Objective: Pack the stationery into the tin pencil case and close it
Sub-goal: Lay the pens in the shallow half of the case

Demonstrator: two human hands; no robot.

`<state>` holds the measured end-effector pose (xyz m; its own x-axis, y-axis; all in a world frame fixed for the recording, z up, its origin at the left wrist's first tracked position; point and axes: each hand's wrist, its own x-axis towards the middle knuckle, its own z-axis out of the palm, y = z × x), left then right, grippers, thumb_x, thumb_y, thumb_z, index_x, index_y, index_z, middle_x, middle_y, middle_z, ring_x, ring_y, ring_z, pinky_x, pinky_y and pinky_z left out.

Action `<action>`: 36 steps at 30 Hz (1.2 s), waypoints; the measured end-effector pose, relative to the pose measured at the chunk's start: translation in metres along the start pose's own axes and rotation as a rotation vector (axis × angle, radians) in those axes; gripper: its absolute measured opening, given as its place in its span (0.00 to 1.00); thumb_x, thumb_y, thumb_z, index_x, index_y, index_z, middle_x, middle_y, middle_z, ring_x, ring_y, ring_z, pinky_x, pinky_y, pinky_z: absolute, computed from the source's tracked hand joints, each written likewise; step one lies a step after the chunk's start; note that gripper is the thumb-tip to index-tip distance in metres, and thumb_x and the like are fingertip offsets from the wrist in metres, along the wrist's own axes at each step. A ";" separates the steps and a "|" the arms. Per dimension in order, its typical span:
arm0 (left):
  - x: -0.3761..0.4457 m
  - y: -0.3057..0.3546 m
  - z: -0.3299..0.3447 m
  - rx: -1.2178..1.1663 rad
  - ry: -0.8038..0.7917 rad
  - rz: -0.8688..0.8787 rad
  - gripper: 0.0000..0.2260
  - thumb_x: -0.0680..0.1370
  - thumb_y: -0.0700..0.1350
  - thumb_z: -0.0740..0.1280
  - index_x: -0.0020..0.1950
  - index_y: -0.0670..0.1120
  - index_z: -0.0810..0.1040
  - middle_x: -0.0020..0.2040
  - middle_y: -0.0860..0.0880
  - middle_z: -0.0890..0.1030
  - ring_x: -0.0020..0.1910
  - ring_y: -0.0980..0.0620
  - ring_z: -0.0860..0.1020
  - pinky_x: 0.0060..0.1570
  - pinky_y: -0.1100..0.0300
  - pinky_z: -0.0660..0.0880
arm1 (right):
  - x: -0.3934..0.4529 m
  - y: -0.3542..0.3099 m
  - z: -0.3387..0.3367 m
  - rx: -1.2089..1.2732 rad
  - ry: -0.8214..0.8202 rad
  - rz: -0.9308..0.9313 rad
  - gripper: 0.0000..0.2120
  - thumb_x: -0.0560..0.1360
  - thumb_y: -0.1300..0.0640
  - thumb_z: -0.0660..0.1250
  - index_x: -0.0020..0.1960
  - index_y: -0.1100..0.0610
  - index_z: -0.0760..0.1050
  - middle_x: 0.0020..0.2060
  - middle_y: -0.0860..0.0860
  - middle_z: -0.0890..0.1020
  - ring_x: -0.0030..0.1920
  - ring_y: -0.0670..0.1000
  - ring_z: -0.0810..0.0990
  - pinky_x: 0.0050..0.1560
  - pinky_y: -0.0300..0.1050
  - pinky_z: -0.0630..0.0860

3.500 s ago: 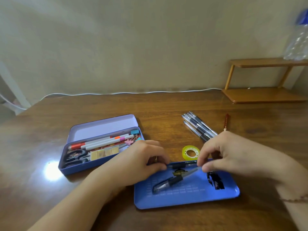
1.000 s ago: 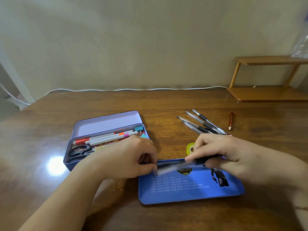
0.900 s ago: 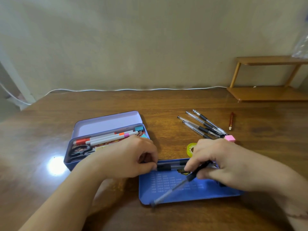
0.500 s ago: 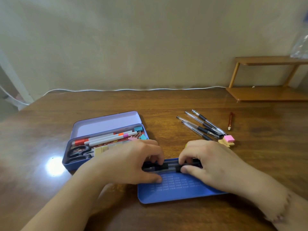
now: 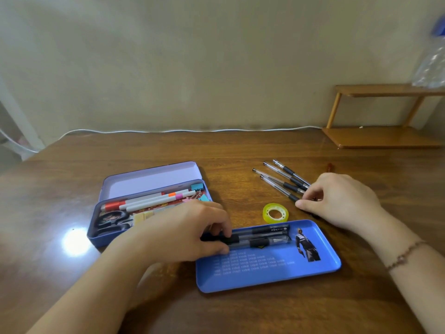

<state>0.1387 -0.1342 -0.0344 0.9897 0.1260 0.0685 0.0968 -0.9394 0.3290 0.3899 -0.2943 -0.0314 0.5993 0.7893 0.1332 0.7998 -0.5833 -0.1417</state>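
2 capped pens [image 5: 260, 237] lie on the blue tray [image 5: 265, 271] at lower centre, their ends pinched by the left hand [image 5: 187, 235]. Right hand [image 5: 337, 198], fingers curled, touches loose pens [image 5: 279, 179]; a careless grab could roll them away.

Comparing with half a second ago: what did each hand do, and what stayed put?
The right hand left the black pens on the blue tray and moved away to the loose pens, its fingers touching them. The left hand still grips the tray pens' ends. Tin pencil case and tape roll unmoved.
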 end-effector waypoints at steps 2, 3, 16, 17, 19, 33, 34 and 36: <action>0.000 0.000 0.001 -0.006 0.031 0.023 0.10 0.75 0.61 0.67 0.54 0.61 0.77 0.45 0.64 0.74 0.46 0.61 0.76 0.42 0.62 0.76 | 0.000 -0.004 0.001 -0.050 0.025 -0.011 0.10 0.70 0.36 0.70 0.37 0.41 0.79 0.39 0.39 0.75 0.40 0.42 0.72 0.28 0.38 0.63; 0.000 0.001 0.001 -0.015 0.084 0.031 0.10 0.76 0.61 0.67 0.55 0.61 0.77 0.46 0.63 0.75 0.46 0.60 0.76 0.42 0.63 0.75 | -0.001 -0.005 0.001 -0.032 0.051 -0.017 0.09 0.70 0.38 0.71 0.36 0.42 0.78 0.40 0.40 0.75 0.39 0.43 0.72 0.29 0.38 0.63; 0.010 0.025 0.004 -0.076 0.655 0.127 0.11 0.78 0.49 0.67 0.58 0.49 0.83 0.43 0.54 0.82 0.40 0.56 0.78 0.38 0.56 0.78 | -0.050 -0.058 -0.018 1.275 0.275 -0.602 0.09 0.67 0.51 0.78 0.45 0.52 0.82 0.38 0.46 0.83 0.37 0.46 0.80 0.39 0.34 0.76; 0.009 0.027 0.003 -0.144 0.604 0.176 0.09 0.79 0.47 0.67 0.56 0.49 0.83 0.41 0.54 0.82 0.38 0.55 0.78 0.36 0.58 0.77 | -0.051 -0.061 -0.017 1.299 0.294 -0.616 0.10 0.67 0.48 0.77 0.45 0.52 0.82 0.38 0.45 0.83 0.37 0.46 0.80 0.40 0.35 0.76; 0.008 0.032 0.003 -0.245 0.517 0.270 0.07 0.80 0.43 0.65 0.52 0.46 0.83 0.39 0.57 0.78 0.36 0.57 0.77 0.35 0.64 0.72 | -0.055 -0.067 -0.012 1.258 0.341 -0.663 0.11 0.69 0.46 0.75 0.46 0.51 0.80 0.40 0.44 0.81 0.39 0.47 0.79 0.42 0.37 0.76; 0.014 0.033 0.012 -0.762 0.625 0.174 0.08 0.72 0.42 0.75 0.50 0.50 0.85 0.48 0.51 0.86 0.48 0.49 0.85 0.49 0.59 0.80 | -0.055 -0.060 -0.009 0.818 0.283 -0.669 0.14 0.72 0.51 0.72 0.56 0.54 0.82 0.46 0.44 0.85 0.47 0.44 0.83 0.46 0.38 0.79; 0.014 0.034 0.011 -0.726 0.612 0.168 0.09 0.72 0.42 0.75 0.50 0.51 0.85 0.48 0.52 0.85 0.48 0.51 0.84 0.49 0.61 0.80 | -0.055 -0.057 -0.010 0.778 0.271 -0.676 0.13 0.71 0.54 0.73 0.56 0.54 0.82 0.45 0.44 0.85 0.47 0.43 0.83 0.47 0.35 0.78; 0.010 0.032 0.007 -0.664 0.541 0.134 0.11 0.72 0.43 0.76 0.51 0.54 0.84 0.49 0.55 0.84 0.49 0.52 0.83 0.49 0.64 0.79 | -0.052 -0.051 -0.012 0.724 0.238 -0.687 0.13 0.70 0.59 0.74 0.54 0.53 0.83 0.44 0.41 0.85 0.47 0.40 0.82 0.48 0.31 0.76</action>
<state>0.1529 -0.1651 -0.0298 0.7859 0.3202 0.5290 -0.2658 -0.5975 0.7565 0.3180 -0.3081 -0.0194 0.0736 0.8046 0.5892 0.8077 0.2985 -0.5085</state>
